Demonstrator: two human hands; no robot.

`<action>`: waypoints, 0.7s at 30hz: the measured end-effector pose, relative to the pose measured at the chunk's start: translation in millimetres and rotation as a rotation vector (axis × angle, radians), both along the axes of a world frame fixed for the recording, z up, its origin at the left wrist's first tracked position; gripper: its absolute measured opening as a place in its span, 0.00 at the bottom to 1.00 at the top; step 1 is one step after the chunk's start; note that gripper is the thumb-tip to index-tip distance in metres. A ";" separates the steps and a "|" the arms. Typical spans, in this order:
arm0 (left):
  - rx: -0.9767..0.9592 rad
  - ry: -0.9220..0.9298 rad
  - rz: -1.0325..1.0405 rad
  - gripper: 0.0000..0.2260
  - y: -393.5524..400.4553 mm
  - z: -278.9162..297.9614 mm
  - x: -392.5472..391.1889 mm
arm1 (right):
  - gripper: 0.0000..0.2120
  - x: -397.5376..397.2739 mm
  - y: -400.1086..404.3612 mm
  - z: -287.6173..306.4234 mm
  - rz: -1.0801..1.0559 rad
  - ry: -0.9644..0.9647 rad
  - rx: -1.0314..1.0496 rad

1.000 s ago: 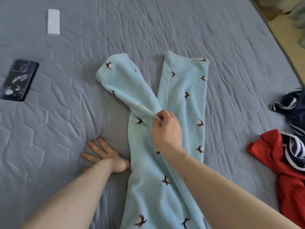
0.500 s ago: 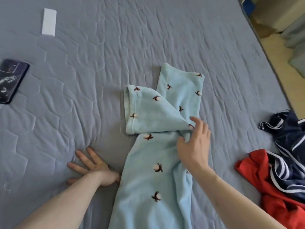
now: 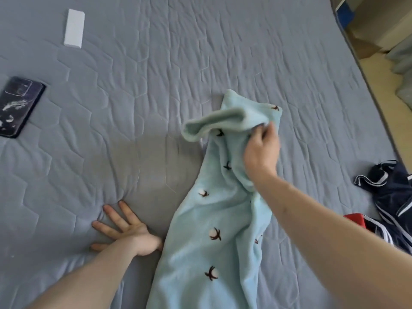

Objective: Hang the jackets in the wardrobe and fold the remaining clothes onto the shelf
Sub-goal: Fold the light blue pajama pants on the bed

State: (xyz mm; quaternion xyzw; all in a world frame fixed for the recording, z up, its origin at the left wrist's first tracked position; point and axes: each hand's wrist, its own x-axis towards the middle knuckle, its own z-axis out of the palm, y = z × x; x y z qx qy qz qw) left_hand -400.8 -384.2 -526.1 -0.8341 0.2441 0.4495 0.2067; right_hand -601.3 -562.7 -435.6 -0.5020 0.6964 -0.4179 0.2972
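Gripping a bunched fold of the light blue fleece pants (image 3: 214, 219), the right hand (image 3: 262, 152) holds it lifted off the bed; fingers curled into the fabric near the cuff end, thumb side hidden. One pant leg cuff hangs open as a tube just left of that hand, raised above the other leg, which lies flat under it. Pants run from mid-frame down to the bottom edge, slightly diagonal, printed with small dark-and-white cotton motifs. They lie on the grey quilted bedspread (image 3: 200, 52), right of centre.

Left hand (image 3: 124, 228) flat on the bedspread, palm down, fingers straight and spread, holding nothing. Its thumb side sits just beside the left edge of the pants, touching or nearly so, cannot tell which. Forearm comes in from the bottom left.

Head view, other items: dark phone (image 3: 17, 105) lying flat near the left edge, well apart from the pants. White rectangular block (image 3: 74, 27) at upper left, also on the bedspread. Navy garment with white stripes (image 3: 392, 197) crumpled at the right edge, with a red garment (image 3: 356, 219) partly under it, mostly hidden by the right forearm. Floor strip and furniture in the upper right corner, blurred.
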 end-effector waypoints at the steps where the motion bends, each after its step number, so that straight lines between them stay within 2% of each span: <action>1: 0.006 -0.005 0.002 0.67 -0.1 -0.9 -0.4 | 0.14 -9.1 -15.1 6.2 -0.067 -0.019 0.007; 4: 0.028 -0.028 0.017 0.63 1.6 -8.2 2.0 | 0.15 -37.3 -57.4 14.0 -0.239 -0.044 0.105; 7: 0.059 -0.017 0.019 0.67 3.7 -14.8 6.1 | 0.20 -65.0 -71.7 1.9 -0.273 0.062 0.340; 10: 0.068 -0.019 0.022 0.69 5.5 -16.8 6.7 | 0.33 -75.5 -47.6 -16.4 -0.231 0.140 0.502; 12: 0.070 -0.019 0.025 0.70 6.8 -15.8 5.7 | 0.35 -73.6 -14.9 -30.3 -0.137 0.142 0.567; 14: 0.061 -0.016 0.022 0.72 6.3 -14.1 5.5 | 0.34 -70.4 25.1 -45.6 -0.079 0.149 0.600; 17: 0.019 -0.017 -0.006 0.72 5.5 -11.8 5.1 | 0.27 -70.9 77.1 -62.3 -0.111 0.184 0.621; 19: -0.006 -0.034 -0.010 0.69 4.7 -11.7 0.9 | 0.20 -74.4 104.0 -63.7 -0.181 0.150 0.613; 21: -0.065 -0.099 -0.003 0.62 5.5 -10.6 -3.4 | 0.13 -76.0 127.3 -62.1 -0.231 0.185 0.497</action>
